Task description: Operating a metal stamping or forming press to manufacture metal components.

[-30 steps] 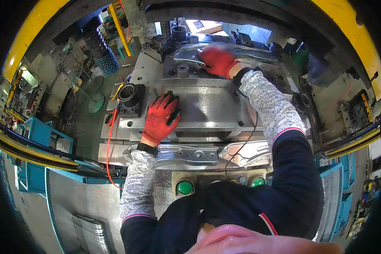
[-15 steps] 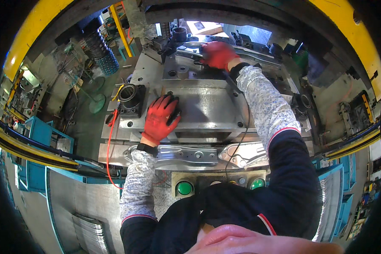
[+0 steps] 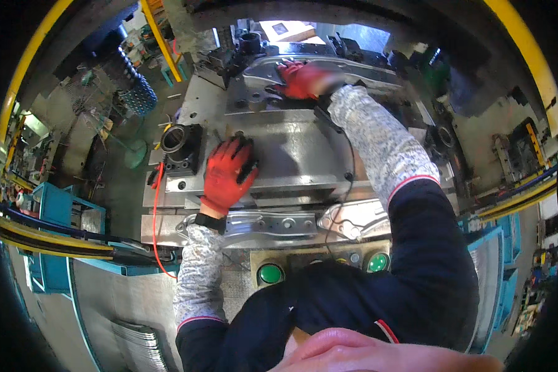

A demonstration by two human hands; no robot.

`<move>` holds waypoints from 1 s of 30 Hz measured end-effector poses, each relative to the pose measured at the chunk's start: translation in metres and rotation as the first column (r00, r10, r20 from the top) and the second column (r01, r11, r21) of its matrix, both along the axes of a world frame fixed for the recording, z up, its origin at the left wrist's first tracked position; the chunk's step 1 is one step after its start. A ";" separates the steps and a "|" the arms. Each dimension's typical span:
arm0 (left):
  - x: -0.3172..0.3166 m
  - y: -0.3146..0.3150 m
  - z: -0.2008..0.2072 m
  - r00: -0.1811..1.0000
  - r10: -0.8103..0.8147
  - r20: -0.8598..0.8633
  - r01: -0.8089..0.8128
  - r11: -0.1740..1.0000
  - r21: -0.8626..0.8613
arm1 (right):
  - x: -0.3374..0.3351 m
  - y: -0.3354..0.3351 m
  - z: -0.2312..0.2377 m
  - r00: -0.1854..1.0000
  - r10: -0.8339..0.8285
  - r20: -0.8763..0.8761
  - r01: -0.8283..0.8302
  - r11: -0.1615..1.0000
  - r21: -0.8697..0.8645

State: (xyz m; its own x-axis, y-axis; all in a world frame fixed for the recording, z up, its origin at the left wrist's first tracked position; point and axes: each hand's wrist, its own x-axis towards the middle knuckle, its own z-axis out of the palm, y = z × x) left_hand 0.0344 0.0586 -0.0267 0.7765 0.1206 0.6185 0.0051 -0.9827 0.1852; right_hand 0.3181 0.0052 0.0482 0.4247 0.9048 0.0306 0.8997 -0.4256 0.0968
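My left hand [image 3: 227, 178], in a red glove with dark fingertips, lies on the bare metal die plate [image 3: 291, 146] with its fingers spread. Farther off, my right hand [image 3: 302, 82], gloved alike, reaches to a long stamped metal bracket [image 3: 359, 70] lying across the back of the die. Its fingers are stretched apart over the bracket's near side, and the thumb points left; whether they press on it I cannot tell. Along the near edge lie two more stamped brackets, one [image 3: 273, 224] beside my left wrist and another [image 3: 353, 221] to its right.
A control box [image 3: 304, 255] with two green buttons [image 3: 270, 273] stands at the near side. A guide bushing [image 3: 178, 141] rises left of the die. An orange hose [image 3: 155, 223] hangs at the left; a dark cable [image 3: 352, 158] runs under my right arm. Stacked metal parts [image 3: 136, 341] sit lower left.
The whole view has shifted slightly. My right hand was blurred and now shows its fingers spread at the far bracket. My left hand stays on the plate.
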 end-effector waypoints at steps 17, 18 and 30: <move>-0.018 0.001 -0.012 0.981 -0.080 0.175 0.077 0.997 0.020 | -0.164 -0.328 0.026 0.865 0.501 -0.018 -0.427 0.755 0.497; -0.026 -0.011 -0.006 0.964 -0.111 0.242 0.115 0.993 -0.002 | -0.164 -0.371 0.018 0.941 0.336 -0.033 -0.291 0.857 0.425; -0.209 -0.127 -0.231 0.867 0.161 -0.471 -0.494 0.160 -0.854 | -0.198 -0.516 -0.289 0.091 -0.112 -0.990 0.762 0.648 -0.003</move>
